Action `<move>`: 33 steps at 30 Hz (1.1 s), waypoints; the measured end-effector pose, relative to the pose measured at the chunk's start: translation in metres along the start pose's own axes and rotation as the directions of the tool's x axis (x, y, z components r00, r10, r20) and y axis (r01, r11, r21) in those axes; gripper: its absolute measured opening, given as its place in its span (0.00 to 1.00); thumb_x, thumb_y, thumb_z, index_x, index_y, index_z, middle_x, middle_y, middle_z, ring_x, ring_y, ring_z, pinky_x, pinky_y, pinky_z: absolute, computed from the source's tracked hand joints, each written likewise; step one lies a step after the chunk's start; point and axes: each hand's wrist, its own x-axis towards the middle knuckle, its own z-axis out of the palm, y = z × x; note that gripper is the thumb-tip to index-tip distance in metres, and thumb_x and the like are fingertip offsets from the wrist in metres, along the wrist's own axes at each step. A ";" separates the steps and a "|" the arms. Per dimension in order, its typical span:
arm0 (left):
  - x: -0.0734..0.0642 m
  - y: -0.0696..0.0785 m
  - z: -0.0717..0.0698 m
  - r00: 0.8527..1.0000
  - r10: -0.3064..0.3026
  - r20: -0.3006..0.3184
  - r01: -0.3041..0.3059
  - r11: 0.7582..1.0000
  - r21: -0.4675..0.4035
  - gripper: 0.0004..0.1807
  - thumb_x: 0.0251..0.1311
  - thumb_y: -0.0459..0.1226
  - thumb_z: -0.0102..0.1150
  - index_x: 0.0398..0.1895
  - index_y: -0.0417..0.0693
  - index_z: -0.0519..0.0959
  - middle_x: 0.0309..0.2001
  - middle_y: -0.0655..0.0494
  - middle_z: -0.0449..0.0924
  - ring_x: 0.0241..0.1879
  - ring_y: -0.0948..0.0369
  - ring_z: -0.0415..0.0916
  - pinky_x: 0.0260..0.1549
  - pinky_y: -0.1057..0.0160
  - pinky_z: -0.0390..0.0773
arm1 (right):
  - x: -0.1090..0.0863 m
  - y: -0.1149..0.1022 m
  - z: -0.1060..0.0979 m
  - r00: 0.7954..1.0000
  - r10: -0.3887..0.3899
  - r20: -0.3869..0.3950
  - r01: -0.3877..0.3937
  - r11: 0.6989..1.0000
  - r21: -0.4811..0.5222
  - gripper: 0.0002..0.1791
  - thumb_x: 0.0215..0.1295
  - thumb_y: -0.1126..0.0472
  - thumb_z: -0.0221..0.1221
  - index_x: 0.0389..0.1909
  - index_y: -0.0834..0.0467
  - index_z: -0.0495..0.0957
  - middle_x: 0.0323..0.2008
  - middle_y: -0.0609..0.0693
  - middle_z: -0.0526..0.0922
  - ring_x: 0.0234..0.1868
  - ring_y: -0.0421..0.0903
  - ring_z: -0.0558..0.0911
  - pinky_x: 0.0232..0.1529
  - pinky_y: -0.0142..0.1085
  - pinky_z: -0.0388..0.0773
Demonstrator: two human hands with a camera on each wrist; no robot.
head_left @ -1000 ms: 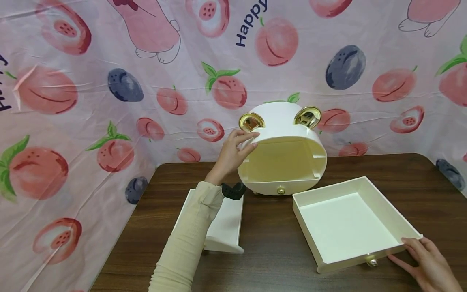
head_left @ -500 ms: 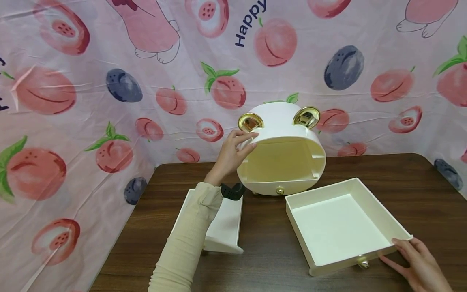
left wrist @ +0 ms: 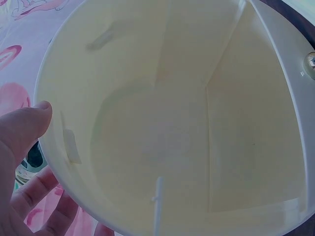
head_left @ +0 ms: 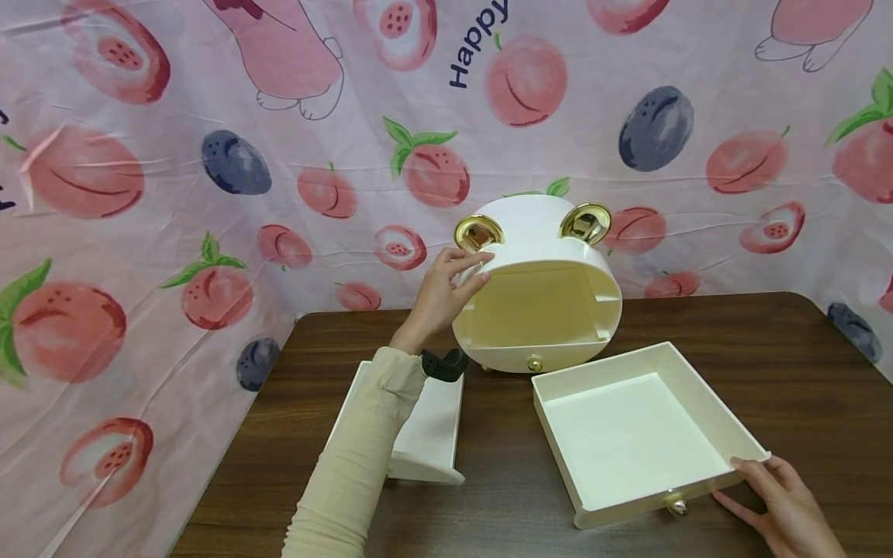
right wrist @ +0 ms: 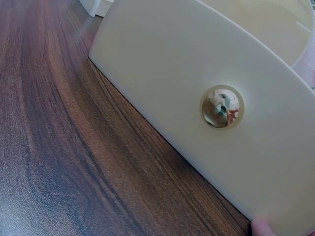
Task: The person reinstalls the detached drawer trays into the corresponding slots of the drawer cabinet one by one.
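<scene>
- Head: left grip (head_left: 438, 293) clasps the oval cabinet (head_left: 536, 232) near the back edge of the surface (head_left: 498, 442); right grip (head_left: 781, 504) pinches the gold-knobbed drawer (head_left: 638, 438), farther from that edge.
- Left wrist: thumb (left wrist: 24, 128) on the cabinet's rim.
- Right wrist: fingertip (right wrist: 261, 228) touches the drawer's lower edge.

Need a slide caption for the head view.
Left hand touching the white cabinet, right hand gripping a loose drawer by its front corner.

Left drawer (head_left: 434, 426) partly hidden behind the sleeve (head_left: 356, 457), right grip (head_left: 784, 500) mostly outside its wrist view
</scene>
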 end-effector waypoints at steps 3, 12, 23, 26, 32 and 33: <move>0.000 0.000 -0.001 1.000 -0.002 0.001 0.002 1.000 0.007 0.17 0.57 0.39 0.56 0.50 0.49 0.77 0.47 0.48 0.68 0.46 0.56 0.66 0.36 0.61 0.66 | -0.001 0.002 0.001 1.000 -0.002 0.003 0.002 1.000 -0.007 0.08 0.65 0.64 0.48 0.40 0.50 0.61 0.39 0.35 0.67 0.38 0.28 0.72 0.34 0.43 0.76; -0.001 0.001 -0.003 1.000 -0.001 -0.006 0.001 1.000 0.005 0.16 0.57 0.38 0.56 0.49 0.48 0.77 0.46 0.47 0.68 0.46 0.56 0.66 0.35 0.61 0.66 | -0.005 0.006 0.010 1.000 -0.004 0.018 0.005 0.999 -0.054 0.10 0.65 0.63 0.48 0.43 0.51 0.59 0.40 0.35 0.67 0.38 0.27 0.71 0.35 0.41 0.76; -0.002 0.000 -0.003 1.000 -0.002 0.002 0.002 1.000 -0.007 0.16 0.57 0.38 0.56 0.50 0.48 0.77 0.47 0.48 0.68 0.45 0.56 0.66 0.35 0.61 0.66 | -0.008 0.014 0.021 0.988 0.101 -0.114 -0.117 0.982 -0.148 0.16 0.62 0.59 0.54 0.41 0.54 0.55 0.38 0.44 0.65 0.35 0.30 0.72 0.39 0.41 0.75; -0.002 -0.001 -0.002 1.000 -0.002 0.003 0.002 1.000 -0.010 0.17 0.57 0.39 0.56 0.50 0.49 0.77 0.47 0.48 0.67 0.45 0.56 0.66 0.35 0.62 0.66 | -0.008 0.018 0.022 0.984 0.122 -0.126 -0.141 0.978 -0.153 0.18 0.60 0.57 0.56 0.41 0.51 0.55 0.40 0.45 0.63 0.35 0.32 0.72 0.40 0.42 0.74; -0.002 0.000 -0.003 1.000 0.008 0.009 -0.008 1.000 -0.013 0.17 0.56 0.38 0.56 0.50 0.48 0.77 0.47 0.48 0.68 0.46 0.56 0.66 0.35 0.62 0.66 | -0.013 0.018 0.026 0.985 0.132 -0.115 -0.152 0.971 -0.184 0.20 0.61 0.58 0.55 0.44 0.55 0.53 0.42 0.50 0.59 0.36 0.33 0.71 0.41 0.43 0.74; -0.002 0.000 -0.003 1.000 0.010 0.010 -0.010 1.000 -0.013 0.17 0.56 0.38 0.56 0.50 0.48 0.77 0.47 0.48 0.68 0.46 0.56 0.66 0.35 0.62 0.65 | -0.014 0.017 0.028 0.984 0.137 -0.116 -0.158 0.968 -0.196 0.21 0.61 0.57 0.54 0.45 0.56 0.52 0.43 0.51 0.59 0.35 0.32 0.71 0.41 0.43 0.74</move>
